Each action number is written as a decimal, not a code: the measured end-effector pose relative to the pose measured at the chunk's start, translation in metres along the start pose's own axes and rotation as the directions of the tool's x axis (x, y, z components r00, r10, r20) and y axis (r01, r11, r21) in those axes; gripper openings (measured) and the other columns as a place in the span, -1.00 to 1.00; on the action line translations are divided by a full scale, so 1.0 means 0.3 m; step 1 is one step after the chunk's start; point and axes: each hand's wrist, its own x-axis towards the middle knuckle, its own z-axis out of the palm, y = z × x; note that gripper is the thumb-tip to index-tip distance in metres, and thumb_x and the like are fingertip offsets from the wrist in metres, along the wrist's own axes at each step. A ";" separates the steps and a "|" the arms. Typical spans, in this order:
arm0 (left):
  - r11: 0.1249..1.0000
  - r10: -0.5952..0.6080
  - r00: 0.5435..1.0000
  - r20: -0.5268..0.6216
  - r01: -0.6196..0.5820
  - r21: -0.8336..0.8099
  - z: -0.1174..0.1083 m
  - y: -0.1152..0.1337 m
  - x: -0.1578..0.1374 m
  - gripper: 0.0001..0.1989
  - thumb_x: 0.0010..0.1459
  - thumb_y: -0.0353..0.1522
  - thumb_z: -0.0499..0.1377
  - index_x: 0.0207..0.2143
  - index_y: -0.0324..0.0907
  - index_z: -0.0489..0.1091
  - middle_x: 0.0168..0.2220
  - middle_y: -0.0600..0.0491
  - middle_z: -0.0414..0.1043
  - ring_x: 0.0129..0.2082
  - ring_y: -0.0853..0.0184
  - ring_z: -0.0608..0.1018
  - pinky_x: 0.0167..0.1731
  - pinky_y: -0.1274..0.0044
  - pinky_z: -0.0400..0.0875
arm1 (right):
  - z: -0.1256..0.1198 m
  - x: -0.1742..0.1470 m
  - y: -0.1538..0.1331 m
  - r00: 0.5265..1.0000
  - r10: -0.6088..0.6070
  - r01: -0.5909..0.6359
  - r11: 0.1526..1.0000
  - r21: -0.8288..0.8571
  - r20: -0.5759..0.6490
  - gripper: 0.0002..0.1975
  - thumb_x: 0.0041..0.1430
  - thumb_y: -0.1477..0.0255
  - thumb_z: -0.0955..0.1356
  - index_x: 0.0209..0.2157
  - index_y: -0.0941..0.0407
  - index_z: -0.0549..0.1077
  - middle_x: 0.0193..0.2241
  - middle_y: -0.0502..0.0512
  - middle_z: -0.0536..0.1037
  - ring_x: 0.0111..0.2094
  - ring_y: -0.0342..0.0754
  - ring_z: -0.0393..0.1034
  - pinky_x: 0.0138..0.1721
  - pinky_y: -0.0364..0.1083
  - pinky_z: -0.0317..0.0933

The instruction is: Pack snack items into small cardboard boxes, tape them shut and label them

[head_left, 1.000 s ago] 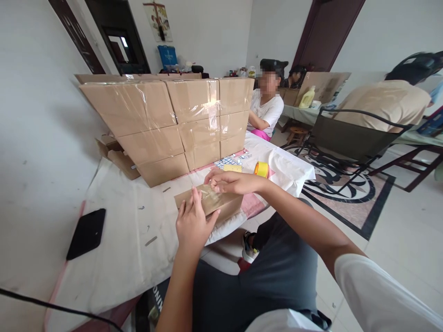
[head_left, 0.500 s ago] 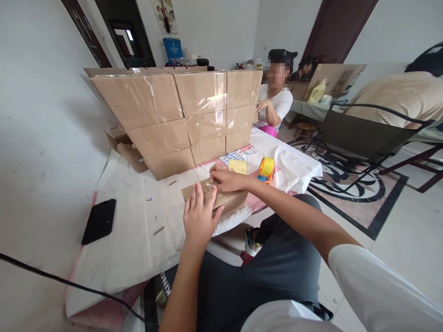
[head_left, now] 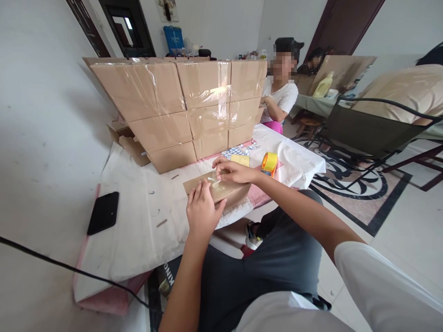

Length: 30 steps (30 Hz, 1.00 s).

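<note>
A small brown cardboard box (head_left: 237, 198) lies on the cloth-covered table in front of me, with a shiny strip of clear tape (head_left: 218, 185) along its top. My left hand (head_left: 201, 207) grips its left end, fingers bent over the top and thumb against the near side. Over the top of the box is my right hand (head_left: 235, 171), its fingers curved and apart, holding nothing I can see. Just beyond my right wrist stands a yellow and orange tape dispenser (head_left: 269, 162), partly hidden by the forearm.
A wall of taped cardboard boxes (head_left: 138, 92) rises behind the work area. On the left lie a black phone or tablet (head_left: 103, 213) and an open carton (head_left: 133, 145). A black cable (head_left: 69, 266) crosses the lower left. Another person (head_left: 282, 94) sits beyond the table (head_left: 134, 249).
My right hand has lifted slightly from the tape, its fingers loosening and uncovering more of the strip. My left fingers have drawn together over the box's end. The view has shifted slightly.
</note>
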 end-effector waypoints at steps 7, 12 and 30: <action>1.000 0.007 1.000 0.029 -0.008 0.030 -0.007 0.001 0.002 -0.32 0.16 -0.19 0.23 0.25 -0.32 0.17 0.23 -0.25 0.37 0.25 0.02 0.39 0.26 0.23 0.18 | 0.060 -0.070 -0.030 0.958 -0.216 0.183 0.967 -0.176 -0.188 -0.81 0.37 0.30 0.26 -0.31 0.09 0.37 -0.15 0.19 0.41 -0.05 0.06 0.30 0.04 0.09 0.21; 0.997 0.026 0.999 0.029 -0.028 0.070 -0.016 0.006 0.007 -0.39 0.19 -0.19 0.21 0.22 -0.27 0.25 0.22 -0.23 0.39 0.23 0.00 0.41 0.23 0.21 0.22 | 0.078 -0.074 -0.016 0.945 -0.254 0.188 0.937 -0.294 -0.206 -0.84 0.38 0.36 0.24 -0.29 0.10 0.36 -0.26 0.16 0.45 -0.15 0.05 0.31 -0.02 0.06 0.21; 0.983 0.153 0.988 0.009 -0.153 0.102 0.005 -0.018 0.010 -0.59 0.32 -0.22 0.09 0.18 -0.04 0.40 0.21 0.07 0.42 0.24 0.03 0.41 0.23 0.16 0.16 | 0.049 0.178 0.020 0.856 0.448 -0.517 0.717 -0.468 -0.259 -0.54 0.13 0.04 0.41 -0.15 0.12 0.38 -0.08 0.20 0.52 -0.13 0.12 0.42 -0.09 0.03 0.23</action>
